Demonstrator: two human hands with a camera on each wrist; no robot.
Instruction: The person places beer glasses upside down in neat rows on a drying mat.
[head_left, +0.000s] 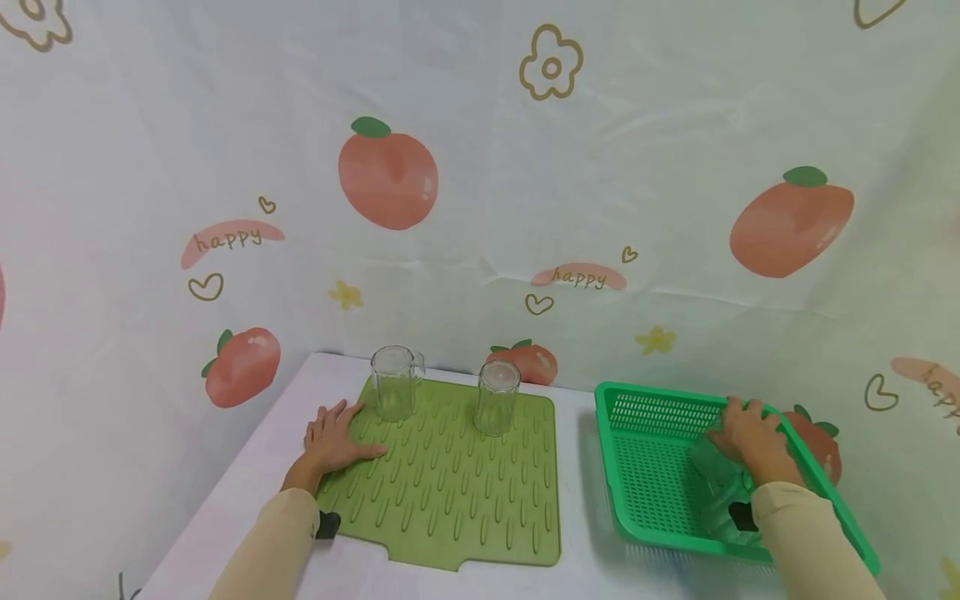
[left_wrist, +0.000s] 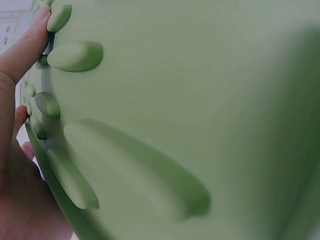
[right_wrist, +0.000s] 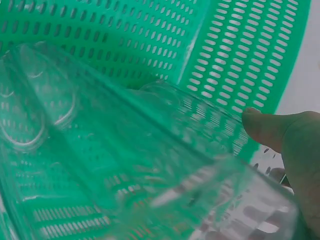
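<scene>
My left hand (head_left: 333, 442) rests with spread fingers at the left edge of a green drying mat (head_left: 450, 492); in the left wrist view its thumb (left_wrist: 31, 42) lies by the raised ridges. A clear glass mug (head_left: 393, 387) with its handle to the right stands at the mat's back left. Another clear glass (head_left: 495, 404) stands to its right, seemingly base up. Inside a green plastic basket (head_left: 652, 533), my right hand (head_left: 753, 437) holds a clear glass mug (head_left: 712, 462), thumb and fingers around it. A further glass mug (head_left: 723, 521) lies nearer me, partly behind the wrist.
The white table (head_left: 581, 500) shows between mat and basket. Perforated walls and a raised rim (head_left: 611, 475) surround the glassware in the basket. A white cloth (head_left: 465, 317) printed with fruit hangs behind the table.
</scene>
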